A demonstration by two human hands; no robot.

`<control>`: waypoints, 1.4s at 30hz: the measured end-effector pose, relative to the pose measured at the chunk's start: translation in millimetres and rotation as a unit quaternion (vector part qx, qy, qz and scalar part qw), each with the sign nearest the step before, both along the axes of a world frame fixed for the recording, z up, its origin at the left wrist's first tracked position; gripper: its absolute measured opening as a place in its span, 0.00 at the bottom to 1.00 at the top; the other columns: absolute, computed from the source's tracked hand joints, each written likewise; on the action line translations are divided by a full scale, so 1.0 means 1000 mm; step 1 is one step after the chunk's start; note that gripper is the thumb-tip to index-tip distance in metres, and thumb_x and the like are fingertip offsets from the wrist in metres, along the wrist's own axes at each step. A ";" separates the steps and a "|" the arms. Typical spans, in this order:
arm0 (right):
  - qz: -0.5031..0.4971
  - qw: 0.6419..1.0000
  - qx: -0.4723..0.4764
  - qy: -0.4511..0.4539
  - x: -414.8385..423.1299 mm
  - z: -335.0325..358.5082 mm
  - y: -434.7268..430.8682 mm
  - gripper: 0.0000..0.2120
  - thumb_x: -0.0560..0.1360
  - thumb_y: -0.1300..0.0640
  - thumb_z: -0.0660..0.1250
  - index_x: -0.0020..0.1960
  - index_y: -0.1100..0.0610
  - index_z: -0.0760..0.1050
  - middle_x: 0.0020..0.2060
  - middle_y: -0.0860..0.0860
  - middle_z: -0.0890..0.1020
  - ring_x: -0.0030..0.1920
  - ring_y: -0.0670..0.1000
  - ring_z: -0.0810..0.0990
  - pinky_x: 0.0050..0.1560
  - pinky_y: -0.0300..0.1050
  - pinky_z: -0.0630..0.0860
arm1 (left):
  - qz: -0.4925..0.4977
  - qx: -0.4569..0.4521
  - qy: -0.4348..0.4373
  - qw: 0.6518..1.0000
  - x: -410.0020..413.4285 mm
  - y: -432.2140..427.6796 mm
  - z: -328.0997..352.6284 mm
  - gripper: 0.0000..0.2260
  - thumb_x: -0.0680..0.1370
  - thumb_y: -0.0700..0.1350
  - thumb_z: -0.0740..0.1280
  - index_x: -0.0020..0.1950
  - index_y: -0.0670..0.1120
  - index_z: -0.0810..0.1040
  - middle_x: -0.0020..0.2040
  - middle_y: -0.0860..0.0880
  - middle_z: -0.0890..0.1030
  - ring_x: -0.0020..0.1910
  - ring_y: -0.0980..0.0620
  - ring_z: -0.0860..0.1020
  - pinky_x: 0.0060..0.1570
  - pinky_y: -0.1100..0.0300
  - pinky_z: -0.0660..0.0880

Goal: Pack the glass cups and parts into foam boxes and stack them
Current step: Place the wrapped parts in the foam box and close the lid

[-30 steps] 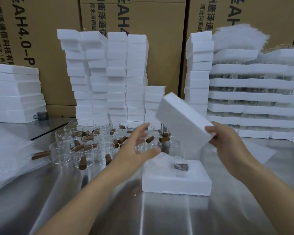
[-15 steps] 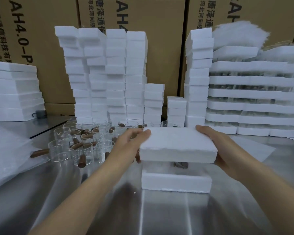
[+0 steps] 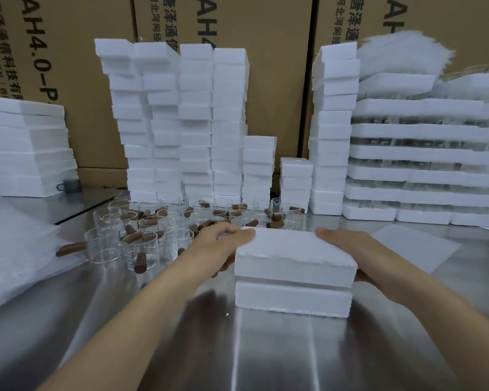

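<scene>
Head view. Foam lid [image 3: 291, 249] lies level over the foam base [image 3: 291, 299], with a thin seam between them. It cannot be told whether the lid is fully seated. The box stands mid-counter [image 3: 266, 356], nearer the front edge. Left hand [image 3: 223, 245] grasps the lid's left end, thumb on top and fingers curled down its side. Right hand [image 3: 347, 246] grasps the right end — fingers wrapped under its edge. Glass cups [image 3: 141, 249] with brown handles are clustered behind and left of the box. Foam box stacks [image 3: 198, 122] line the counter's back edge — cardboard cartons [image 3: 277, 80] behind them.
</scene>
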State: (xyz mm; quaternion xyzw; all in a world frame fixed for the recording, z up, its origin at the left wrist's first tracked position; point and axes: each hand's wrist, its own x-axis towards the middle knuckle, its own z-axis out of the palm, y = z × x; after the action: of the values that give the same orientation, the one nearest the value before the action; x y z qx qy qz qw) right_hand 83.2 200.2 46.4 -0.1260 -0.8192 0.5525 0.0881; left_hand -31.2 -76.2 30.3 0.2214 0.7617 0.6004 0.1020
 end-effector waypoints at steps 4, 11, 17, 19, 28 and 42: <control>0.008 0.999 0.027 0.030 -0.002 0.001 0.008 0.33 0.73 0.31 0.74 0.53 0.62 0.80 0.40 0.52 0.79 0.42 0.51 0.76 0.49 0.48 0.71 | -0.023 -0.016 -0.011 1.000 -0.002 -0.007 -0.001 0.21 0.71 0.72 0.76 0.54 0.59 0.84 0.32 0.55 0.73 0.29 0.55 0.68 0.29 0.63 0.63; 0.007 0.999 0.034 0.022 -0.003 -0.006 0.012 0.36 0.68 0.28 0.77 0.52 0.62 0.79 0.39 0.52 0.77 0.41 0.52 0.74 0.47 0.50 0.69 | -0.021 -0.031 0.016 0.999 0.001 -0.003 0.000 0.16 0.75 0.65 0.75 0.55 0.55 0.84 0.30 0.55 0.76 0.25 0.59 0.71 0.25 0.68 0.65; -0.007 0.999 0.031 0.006 -0.004 -0.008 0.013 0.40 0.61 0.22 0.77 0.52 0.57 0.81 0.41 0.52 0.80 0.44 0.51 0.76 0.51 0.50 0.71 | 0.005 -0.044 -0.007 0.999 0.009 -0.002 -0.001 0.17 0.76 0.68 0.74 0.57 0.58 0.84 0.32 0.55 0.77 0.24 0.59 0.71 0.25 0.67 0.65; -0.007 1.000 0.026 -0.006 0.000 -0.008 0.011 0.39 0.62 0.21 0.75 0.55 0.53 0.84 0.46 0.56 0.86 0.45 0.51 0.80 0.51 0.49 0.73 | 0.009 -0.068 -0.017 0.998 0.011 -0.004 0.000 0.21 0.75 0.71 0.72 0.57 0.57 0.83 0.35 0.52 0.79 0.25 0.57 0.70 0.26 0.64 0.64; 0.013 0.995 -0.084 -0.061 0.009 -0.006 -0.003 0.27 0.75 0.31 0.69 0.58 0.53 0.87 0.42 0.55 0.85 0.39 0.51 0.82 0.36 0.44 0.79 | 0.036 0.006 -0.128 0.991 0.024 0.010 0.005 0.25 0.75 0.68 0.74 0.59 0.50 0.86 0.45 0.49 0.86 0.41 0.50 0.82 0.39 0.58 0.74; 0.030 0.979 0.114 0.164 0.017 0.024 -0.034 0.32 0.69 0.18 0.57 0.70 0.25 0.68 0.57 0.29 0.79 0.56 0.34 0.78 0.57 0.41 0.74 | 0.077 0.334 -0.270 0.900 0.035 0.010 0.023 0.20 0.78 0.56 0.76 0.64 0.46 0.83 0.60 0.39 0.86 0.53 0.38 0.87 0.40 0.49 0.86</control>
State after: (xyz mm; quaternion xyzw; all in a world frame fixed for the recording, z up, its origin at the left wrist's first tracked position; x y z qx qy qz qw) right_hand 99.8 166.1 70.4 0.0020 -0.8547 0.4710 0.2182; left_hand 3.4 -66.0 53.1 0.0125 0.4740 0.8624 0.1772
